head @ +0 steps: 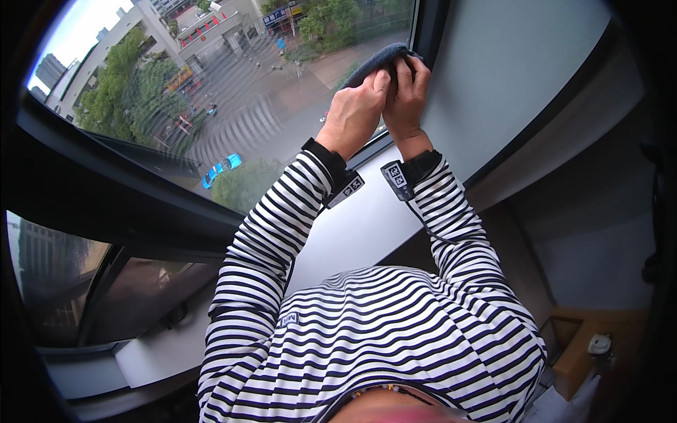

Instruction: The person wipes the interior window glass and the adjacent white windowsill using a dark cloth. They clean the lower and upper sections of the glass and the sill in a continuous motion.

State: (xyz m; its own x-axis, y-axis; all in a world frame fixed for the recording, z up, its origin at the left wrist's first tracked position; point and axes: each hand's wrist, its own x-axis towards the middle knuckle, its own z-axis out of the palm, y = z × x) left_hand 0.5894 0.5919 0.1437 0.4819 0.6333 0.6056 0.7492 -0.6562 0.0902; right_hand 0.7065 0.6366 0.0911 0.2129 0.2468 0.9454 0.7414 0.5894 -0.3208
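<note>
A folded dark blue-grey cloth [373, 62] lies against the window pane [296, 100] near its right edge, by the dark window frame [429, 37]. My left hand [351, 113] grips the cloth's near side with bent fingers. Close beside it, my right hand [408, 98] has its fingers curled into the same cloth, next to the frame. The fingertips of both hands are partly hidden by the folds. Each wrist carries a black strap with a small device, the left one [345, 189] and the right one [398, 180] both bearing printed codes.
Below my forearms is a white windowsill [349, 227]. A pale wall panel [492, 69] rises to the right of the frame. Through the streaked glass a street with a blue car [222, 170] shows. A wooden piece of furniture [574, 365] holding a small white object [599, 343] stands lower right.
</note>
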